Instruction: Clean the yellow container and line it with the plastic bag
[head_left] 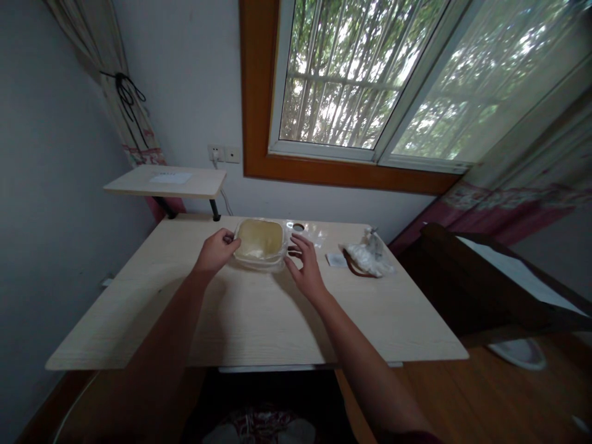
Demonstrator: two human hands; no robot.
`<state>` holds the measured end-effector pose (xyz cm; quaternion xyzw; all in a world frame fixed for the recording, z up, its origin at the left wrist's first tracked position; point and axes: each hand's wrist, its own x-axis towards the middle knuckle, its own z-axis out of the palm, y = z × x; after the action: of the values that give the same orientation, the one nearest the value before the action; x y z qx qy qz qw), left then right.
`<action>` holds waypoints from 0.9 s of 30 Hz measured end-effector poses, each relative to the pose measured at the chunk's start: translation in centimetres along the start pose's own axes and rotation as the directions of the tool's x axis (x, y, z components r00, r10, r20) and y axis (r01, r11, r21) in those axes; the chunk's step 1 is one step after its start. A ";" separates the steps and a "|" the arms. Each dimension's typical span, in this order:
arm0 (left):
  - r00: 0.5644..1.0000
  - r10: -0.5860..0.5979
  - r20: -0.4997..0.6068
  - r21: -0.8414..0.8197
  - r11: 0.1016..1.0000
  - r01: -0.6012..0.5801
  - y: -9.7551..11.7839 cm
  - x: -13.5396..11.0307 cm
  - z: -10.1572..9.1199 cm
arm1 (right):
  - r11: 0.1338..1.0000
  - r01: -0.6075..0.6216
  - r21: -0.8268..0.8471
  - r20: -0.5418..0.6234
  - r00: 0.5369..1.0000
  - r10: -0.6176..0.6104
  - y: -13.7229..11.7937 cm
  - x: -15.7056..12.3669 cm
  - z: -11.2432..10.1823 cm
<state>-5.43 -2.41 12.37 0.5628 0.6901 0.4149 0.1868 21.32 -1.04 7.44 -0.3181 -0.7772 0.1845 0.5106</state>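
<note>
A clear plastic food container [261, 240] with a yellowish inside or contents is at the far middle of the pale wooden desk [272, 327]. My left hand [217, 250] grips its left rim, thumb on top and fingers curled at the side. Beside the right rim is my right hand [303, 262], fingers apart and slightly bent. Its thumb tip is at the container's edge; whether it presses there I cannot tell. What the yellowish part is cannot be made out.
Right of my hands lie a crumpled clear plastic bag [370, 256] with white contents, a brown strap [354, 266] and a small white packet [336, 260]. A raised shelf [166, 180] stands at the back left. Dark furniture [490, 290] is right of the desk.
</note>
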 end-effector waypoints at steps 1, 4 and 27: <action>1.000 -0.014 -0.003 -0.021 1.000 0.013 0.0 0.0 0.1 | 0.999 -0.029 0.017 -0.047 0.998 0.030 0.1 -0.5 0.3; 0.999 -0.045 0.000 -0.078 0.996 0.044 -0.1 -0.2 0.3 | 0.997 -0.068 0.039 -0.071 0.995 0.071 0.6 -1.8 1.4; 0.998 -0.031 0.051 -0.291 0.956 0.045 -1.2 -0.4 0.7 | 0.898 0.162 -0.410 0.197 0.977 -0.087 2.4 -2.1 1.5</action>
<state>-5.54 -2.53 10.98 0.5252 0.6275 0.4954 0.2915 21.24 -0.65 3.96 -0.3536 -0.8589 0.0053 0.3706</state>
